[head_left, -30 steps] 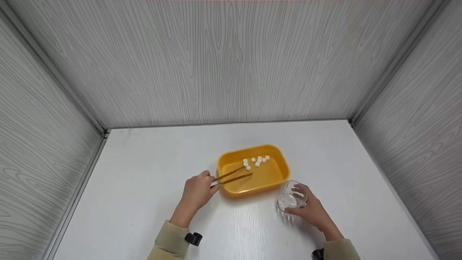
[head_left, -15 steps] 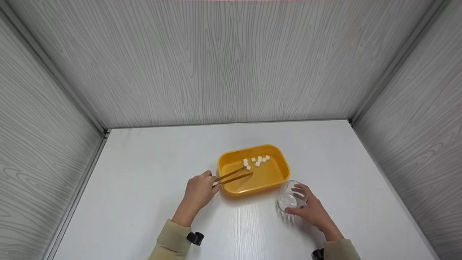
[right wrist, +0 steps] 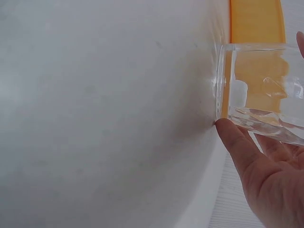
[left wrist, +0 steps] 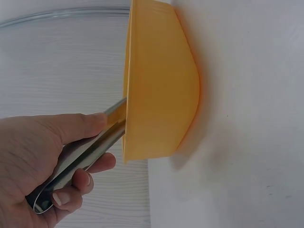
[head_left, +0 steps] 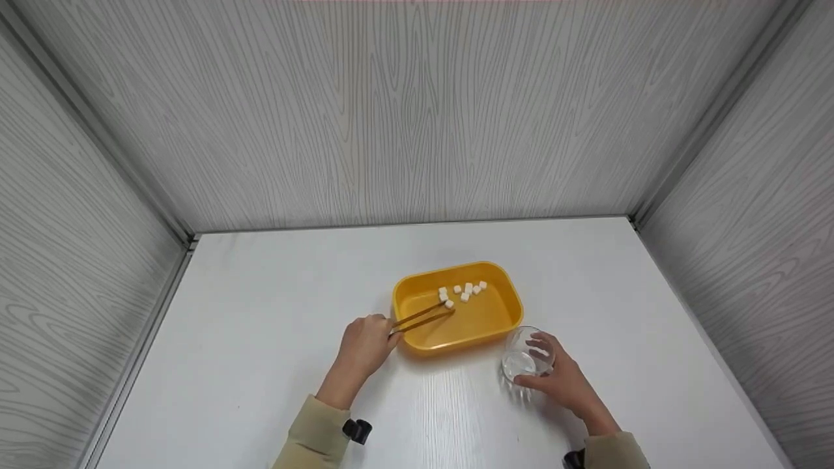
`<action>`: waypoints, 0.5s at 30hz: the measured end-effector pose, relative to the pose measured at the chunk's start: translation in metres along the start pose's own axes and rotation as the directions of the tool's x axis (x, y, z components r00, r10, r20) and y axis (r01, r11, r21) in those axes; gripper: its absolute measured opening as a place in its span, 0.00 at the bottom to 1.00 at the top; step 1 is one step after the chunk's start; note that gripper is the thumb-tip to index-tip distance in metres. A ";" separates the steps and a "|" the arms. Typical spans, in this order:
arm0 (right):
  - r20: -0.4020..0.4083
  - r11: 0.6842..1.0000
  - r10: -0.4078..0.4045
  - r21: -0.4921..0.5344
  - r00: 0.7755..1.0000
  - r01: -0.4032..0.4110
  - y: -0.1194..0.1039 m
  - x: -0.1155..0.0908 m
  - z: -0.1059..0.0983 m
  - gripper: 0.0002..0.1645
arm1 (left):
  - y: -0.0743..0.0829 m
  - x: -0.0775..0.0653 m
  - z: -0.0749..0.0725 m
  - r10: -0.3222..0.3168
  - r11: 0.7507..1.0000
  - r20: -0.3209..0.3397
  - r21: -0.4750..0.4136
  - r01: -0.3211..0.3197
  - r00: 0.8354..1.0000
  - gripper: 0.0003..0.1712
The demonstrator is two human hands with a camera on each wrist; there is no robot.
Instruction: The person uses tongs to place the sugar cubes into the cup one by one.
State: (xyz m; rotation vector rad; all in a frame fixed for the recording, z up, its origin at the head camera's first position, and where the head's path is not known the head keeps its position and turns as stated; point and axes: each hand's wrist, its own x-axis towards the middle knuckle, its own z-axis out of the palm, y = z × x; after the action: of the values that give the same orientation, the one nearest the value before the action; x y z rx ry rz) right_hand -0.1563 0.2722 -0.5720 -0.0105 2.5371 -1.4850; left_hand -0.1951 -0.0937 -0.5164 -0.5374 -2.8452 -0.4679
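Observation:
In the head view my left hand grips metal tongs at the left side of a yellow tray. The two arms of the tongs stand apart and reach over the rim, their tips beside small white cubes. The left wrist view shows thumb and fingers wrapped about the tongs' shiny handle; the tray's wall hides the tips there. Right of the tray, my right hand holds a clear drinking glass, thumb and fingers round its sides. The glass stands upright on the table.
Several white cubes lie in a loose cluster toward the back of the tray. The white table is bounded by grey wood-patterned panels behind and on both sides. The glass stands close to the tray's near right corner.
My left hand has shifted slightly right and toward me, and the tongs' arms have drawn a little closer together. The right hand and the glass have stayed put.

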 end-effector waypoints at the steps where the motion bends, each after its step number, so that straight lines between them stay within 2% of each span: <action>1: 0.000 1.000 0.004 -0.001 1.000 -0.004 0.000 0.000 0.000 0.57 | 0.000 0.000 0.001 0.005 1.000 -0.005 0.002 -0.005 1.000 0.12; 10: 0.007 1.000 0.006 0.006 1.000 -0.006 -0.001 0.000 -0.001 0.57 | -0.002 0.001 0.003 0.060 0.997 -0.078 0.050 -0.057 0.995 0.13; 15: 0.007 1.000 0.015 -0.002 1.000 -0.015 -0.003 -0.001 -0.001 0.56 | -0.003 0.000 0.004 0.069 0.997 -0.096 0.051 -0.065 0.993 0.13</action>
State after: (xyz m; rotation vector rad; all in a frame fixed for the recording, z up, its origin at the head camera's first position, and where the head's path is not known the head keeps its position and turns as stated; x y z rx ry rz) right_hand -0.1561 0.2718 -0.5692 0.0026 2.5279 -1.4742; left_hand -0.1974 -0.0950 -0.5212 -0.5827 -2.7284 -0.4024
